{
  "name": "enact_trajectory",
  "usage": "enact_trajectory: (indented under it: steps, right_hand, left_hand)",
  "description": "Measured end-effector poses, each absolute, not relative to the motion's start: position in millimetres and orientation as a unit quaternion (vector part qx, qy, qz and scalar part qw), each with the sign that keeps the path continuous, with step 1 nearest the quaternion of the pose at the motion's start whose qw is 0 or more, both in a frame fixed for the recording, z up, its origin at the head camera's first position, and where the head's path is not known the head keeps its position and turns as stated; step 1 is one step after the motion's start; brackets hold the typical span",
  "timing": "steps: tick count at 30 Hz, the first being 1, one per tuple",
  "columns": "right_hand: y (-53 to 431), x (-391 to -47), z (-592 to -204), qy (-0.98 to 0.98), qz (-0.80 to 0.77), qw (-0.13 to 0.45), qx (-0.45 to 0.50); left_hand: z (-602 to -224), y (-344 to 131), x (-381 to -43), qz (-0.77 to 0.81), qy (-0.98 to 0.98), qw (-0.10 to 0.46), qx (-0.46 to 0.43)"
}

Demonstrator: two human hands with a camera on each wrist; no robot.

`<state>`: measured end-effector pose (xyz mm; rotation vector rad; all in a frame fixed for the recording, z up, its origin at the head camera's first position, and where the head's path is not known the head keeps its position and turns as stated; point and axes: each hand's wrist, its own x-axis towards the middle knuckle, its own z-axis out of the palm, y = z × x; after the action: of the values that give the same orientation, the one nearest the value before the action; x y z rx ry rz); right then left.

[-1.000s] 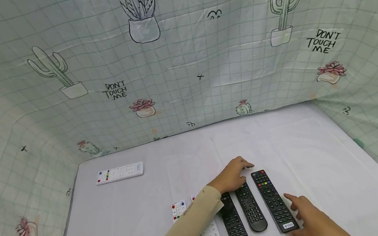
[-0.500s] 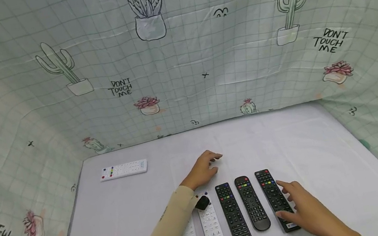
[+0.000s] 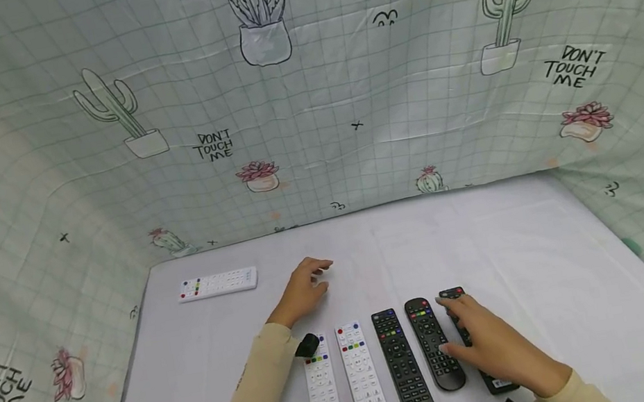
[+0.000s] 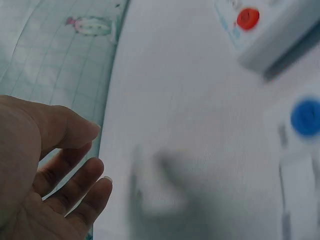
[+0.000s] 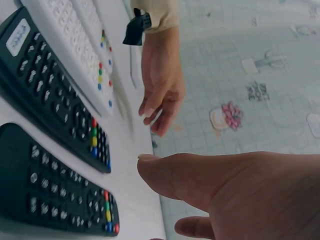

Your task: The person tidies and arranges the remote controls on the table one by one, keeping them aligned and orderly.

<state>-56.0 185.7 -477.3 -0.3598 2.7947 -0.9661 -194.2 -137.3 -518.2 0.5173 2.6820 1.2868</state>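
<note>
My left hand (image 3: 303,292) hovers over the table behind the front row of remotes, its fingers loosely bent around nothing. Below its wrist lies a white remote control (image 3: 326,400), beside a second white remote control (image 3: 365,384). Further right come a black remote control (image 3: 404,367) and a black one with a rounded end (image 3: 437,348). Over the rightmost black remote control (image 3: 501,382) is my right hand (image 3: 490,336), hiding most of it; its thumb and forefinger reach toward the rounded remote. In the right wrist view the thumb (image 5: 175,175) is extended and holds nothing.
Another white remote control (image 3: 218,284) lies crosswise at the back left of the white table (image 3: 460,235). A cactus-printed cloth (image 3: 311,90) rises behind and along both sides. A black band (image 3: 307,346) sits at the left sleeve.
My left hand has moved left, away from the black remotes to behind the white ones. My right hand has moved forward and left over the rightmost black remote.
</note>
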Motion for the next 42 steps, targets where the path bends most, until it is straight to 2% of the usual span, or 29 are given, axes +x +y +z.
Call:
enact_trajectory:
  steps: [17, 31, 42]
  right_hand:
    - [137.9, -87.4, -465.4, 0.924, -0.323, 0.096, -0.183]
    - [105.7, -106.1, -472.5, 0.905, -0.347, 0.110, -0.219]
    - [82.8, -112.9, -482.8, 0.903, -0.350, 0.119, -0.217]
  left_hand:
    - [-515.2, -216.4, -179.4, 0.440, 0.894, 0.021, 0.083]
    - [-517.0, -274.7, -165.7, 0.420, 0.907, -0.008, 0.034]
    - [-520.3, -309.5, -150.9, 0.422, 0.905, -0.003, -0.047]
